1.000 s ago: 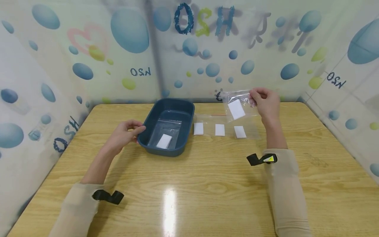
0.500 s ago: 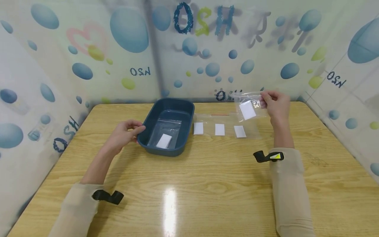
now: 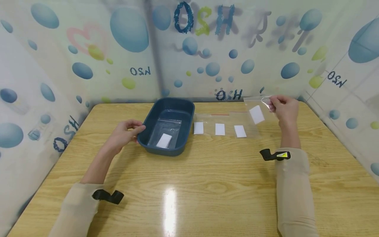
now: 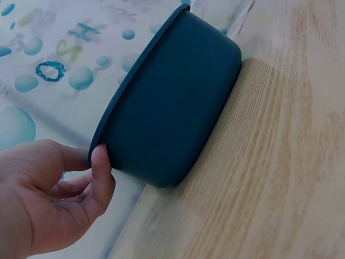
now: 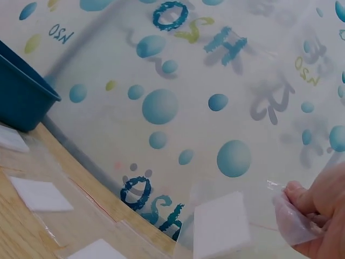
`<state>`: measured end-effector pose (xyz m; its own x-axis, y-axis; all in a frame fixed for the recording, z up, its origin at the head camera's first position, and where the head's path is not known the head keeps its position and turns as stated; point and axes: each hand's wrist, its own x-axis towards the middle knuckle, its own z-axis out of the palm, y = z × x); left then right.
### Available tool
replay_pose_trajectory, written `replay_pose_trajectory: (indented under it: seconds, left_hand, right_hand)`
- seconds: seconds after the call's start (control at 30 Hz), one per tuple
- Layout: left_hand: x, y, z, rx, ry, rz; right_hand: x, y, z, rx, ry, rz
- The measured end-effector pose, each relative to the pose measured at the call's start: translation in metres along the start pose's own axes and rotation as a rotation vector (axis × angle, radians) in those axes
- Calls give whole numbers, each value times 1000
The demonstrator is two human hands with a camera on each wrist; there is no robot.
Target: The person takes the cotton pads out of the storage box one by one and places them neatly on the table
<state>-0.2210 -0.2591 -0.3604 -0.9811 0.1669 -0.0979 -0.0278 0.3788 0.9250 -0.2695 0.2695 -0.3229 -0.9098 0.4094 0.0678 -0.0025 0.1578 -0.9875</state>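
My left hand [image 3: 125, 135] pinches the left rim of a dark blue plastic basin [image 3: 142, 140], thumb and fingers on either side of the edge in the left wrist view. Inside the basin lies a clear zip bag with a white piece [image 3: 164, 141] in it. At the right, my right hand [image 3: 285, 110] pinches the upper corner of another clear zip bag [image 3: 250, 102], holding it up above the table's far side. A white rectangular piece [image 5: 222, 224] shows through that bag. Its lower part overlaps the rightmost bag of the row in the head view.
Right of the basin, several clear zip bags lie in a row on the wooden table [image 3: 207, 184], with white pieces [image 3: 198, 128] inside. A patterned curtain [image 3: 189, 65] hangs along the table's far edge, and printed walls flank both sides.
My right hand has moved to the right and slightly down with the held zip bag, which uncovers more of the row beneath. The left hand and the basin have stayed put.
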Motion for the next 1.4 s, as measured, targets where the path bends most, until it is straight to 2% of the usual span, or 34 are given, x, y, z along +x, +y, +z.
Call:
replay_pose_trajectory:
  seconds: [0.1,0.23,0.57,0.77,1.13,1.4]
  left_hand:
    - [0,0,0,-1,2,-5]
    - [0,1,0,5,4,-11]
    - [-1,1,0,2,1,-14]
    - [-1,2,0,2,0,-13]
    - [1,1,0,0,-4,-4]
    - [1,0,1,11,1,2]
  right_hand:
    - [2,3,-5,-37,-1,16]
    - [4,8,-12,-30,-15,34]
    - [10,22,-29,102,-72,114]
    - [10,28,-33,98,-73,163]
    - [11,37,-43,52,-84,232]
    - [16,41,-49,-150,-78,257]
